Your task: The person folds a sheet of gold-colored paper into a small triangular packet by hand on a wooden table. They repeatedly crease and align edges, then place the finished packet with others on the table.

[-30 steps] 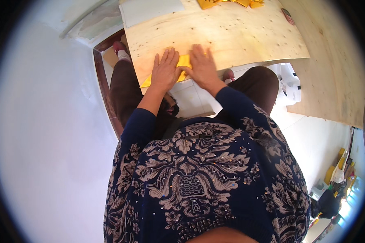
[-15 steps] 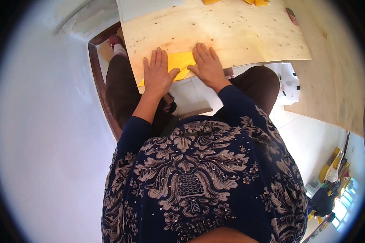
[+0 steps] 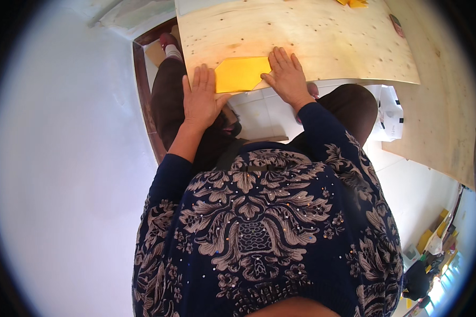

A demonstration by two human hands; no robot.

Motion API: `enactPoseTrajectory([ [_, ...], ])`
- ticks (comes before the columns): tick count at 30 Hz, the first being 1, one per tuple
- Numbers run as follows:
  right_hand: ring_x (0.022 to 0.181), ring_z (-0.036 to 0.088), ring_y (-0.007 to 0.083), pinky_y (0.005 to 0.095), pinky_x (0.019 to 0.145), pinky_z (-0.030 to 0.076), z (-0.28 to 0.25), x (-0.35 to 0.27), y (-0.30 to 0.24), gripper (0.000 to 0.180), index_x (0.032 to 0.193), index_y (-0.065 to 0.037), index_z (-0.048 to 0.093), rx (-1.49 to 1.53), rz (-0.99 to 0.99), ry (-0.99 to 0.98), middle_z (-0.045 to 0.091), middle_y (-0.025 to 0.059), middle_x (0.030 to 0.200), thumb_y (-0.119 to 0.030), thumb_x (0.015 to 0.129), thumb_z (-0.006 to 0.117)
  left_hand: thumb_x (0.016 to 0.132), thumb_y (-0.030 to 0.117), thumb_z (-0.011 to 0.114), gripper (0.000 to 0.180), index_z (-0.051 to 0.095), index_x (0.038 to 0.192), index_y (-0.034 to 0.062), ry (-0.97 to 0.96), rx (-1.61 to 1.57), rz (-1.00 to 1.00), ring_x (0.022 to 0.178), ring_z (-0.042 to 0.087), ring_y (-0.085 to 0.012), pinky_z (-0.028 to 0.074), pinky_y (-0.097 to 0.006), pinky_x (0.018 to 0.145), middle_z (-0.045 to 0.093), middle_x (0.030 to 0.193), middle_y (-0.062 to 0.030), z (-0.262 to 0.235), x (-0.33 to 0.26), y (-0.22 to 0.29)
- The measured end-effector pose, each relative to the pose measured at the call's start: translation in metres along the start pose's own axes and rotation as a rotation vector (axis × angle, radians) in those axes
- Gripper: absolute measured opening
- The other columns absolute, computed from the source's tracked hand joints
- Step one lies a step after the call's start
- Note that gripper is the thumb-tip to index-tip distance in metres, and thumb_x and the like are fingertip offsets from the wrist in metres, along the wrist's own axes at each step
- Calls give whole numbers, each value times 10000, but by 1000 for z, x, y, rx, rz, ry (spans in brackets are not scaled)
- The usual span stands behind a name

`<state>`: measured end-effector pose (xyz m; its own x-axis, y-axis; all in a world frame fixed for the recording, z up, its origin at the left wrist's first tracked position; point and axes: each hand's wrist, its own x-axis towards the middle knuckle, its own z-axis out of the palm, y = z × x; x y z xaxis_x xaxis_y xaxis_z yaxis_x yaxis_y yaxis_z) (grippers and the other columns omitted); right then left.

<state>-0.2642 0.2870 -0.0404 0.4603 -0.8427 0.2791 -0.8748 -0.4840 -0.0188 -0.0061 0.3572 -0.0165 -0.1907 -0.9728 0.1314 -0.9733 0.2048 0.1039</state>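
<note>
A flat yellow folded sheet (image 3: 242,74), paper-like with slanted corners, lies at the near edge of the pale wooden table board (image 3: 322,45). My left hand (image 3: 202,98) rests flat at its left side, fingers stretched toward the far side and thumb pointing inward along the near edge. At its right end lies my right hand (image 3: 288,79), palm down with fingers extended and the thumb by the sheet's right corner. Neither hand grips anything. Both palms hide what is directly under them.
More yellow folded pieces (image 3: 354,2) lie at the far edge of view. A small reddish object (image 3: 397,25) sits near the board's right side. To the right are another wooden panel (image 3: 439,111) and a white bag (image 3: 392,116). Someone in dark clothes (image 3: 419,277) is at lower right.
My hands have moved apart, uncovering more of the yellow sheet. It now shows as a broad flat shape with slanted corners. The whole view has shifted slightly.
</note>
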Motion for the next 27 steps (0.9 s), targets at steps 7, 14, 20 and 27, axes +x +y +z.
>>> enactPoseTrajectory([
  [7,1421,307,281,453,1161,204,-3,-4,7,625,1388,-6,455,52,-59,-20,404,153,1485,-452,953,501,769,240,744,707,451,1399,106,-106,-186,285,1410,332,-279,231,-443,1173,406,1494,-98,2,17,12],
  [14,1414,308,328,493,1161,200,-18,-14,-9,667,1364,-11,486,83,-135,-42,392,191,1481,-507,921,536,728,158,769,690,494,1358,105,-36,-311,268,1374,392,-261,264,-432,1157,458,1455,-87,9,15,4],
  [20,1394,353,325,482,1154,231,-15,-10,-28,656,1364,-84,501,317,-208,-35,425,169,1461,-428,833,673,709,172,783,693,509,1343,107,3,-331,285,1321,439,-274,313,-423,1107,504,1397,-84,1,20,3],
  [27,1318,456,268,476,1128,290,-11,-16,-33,462,1177,-127,608,501,-175,47,512,115,1378,-217,754,771,698,221,790,668,542,1307,99,-40,-356,268,1248,480,-279,341,-408,1062,538,1341,-77,-4,27,0],
])
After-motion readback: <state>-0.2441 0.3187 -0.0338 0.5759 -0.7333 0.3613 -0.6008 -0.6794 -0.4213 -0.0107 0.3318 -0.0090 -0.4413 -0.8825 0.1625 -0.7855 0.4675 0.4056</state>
